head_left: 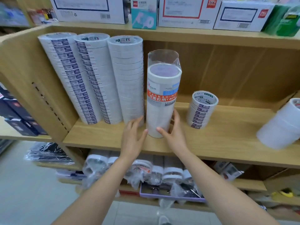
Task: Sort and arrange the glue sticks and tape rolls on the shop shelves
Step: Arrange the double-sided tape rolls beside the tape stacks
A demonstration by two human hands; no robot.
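Observation:
A tall plastic-wrapped pack of white tape rolls (163, 101) with a red "PACKAGING TAPE" label stands upright on the wooden shelf (227, 140). My right hand (174, 135) touches its lower right side, thumb across the front near the base and fingers straight up along the side. My left hand (133, 135) is spread flat just left of the pack, fingertips near the base of the third tall stack of white tape rolls (128, 78). Two more tall stacks (90, 78) lean at the far left. A short stack of small rolls (201, 109) stands to the right.
A tilted stack of clear-wrapped rolls (284, 125) sits at the shelf's right edge. Cardboard boxes (186, 12) line the shelf above. The shelf below holds bagged tape rolls (146, 171) and a purple tray (170, 196). Floor lies at lower left.

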